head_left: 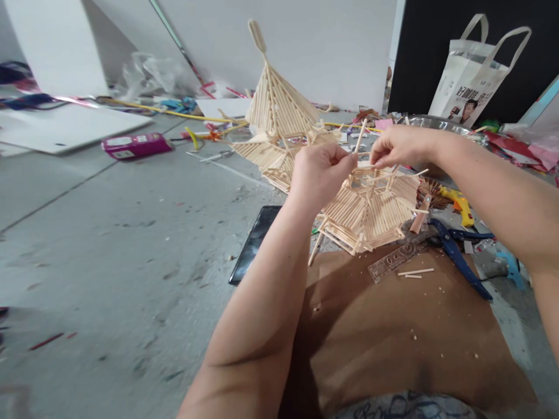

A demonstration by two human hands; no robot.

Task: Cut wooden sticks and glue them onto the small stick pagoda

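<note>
L hand [325,171] w/ thumb & finger pressed together, pinching a thin stick [364,153]; R hand [399,148] fingertips at the stick's R end, can't tell if they grip it; both just above the tiered stick model [367,212], mid-scene at the far edge of the brown sheet [406,326]; pointed stick roof [279,105] far-L of it; metal bowl [439,121] far R, partly behind R arm, contents hidden; white carrier bag [465,81] upright beyond it, handles up, can't see inside; clear plastic bag [151,75] far L, crumpled.
</note>
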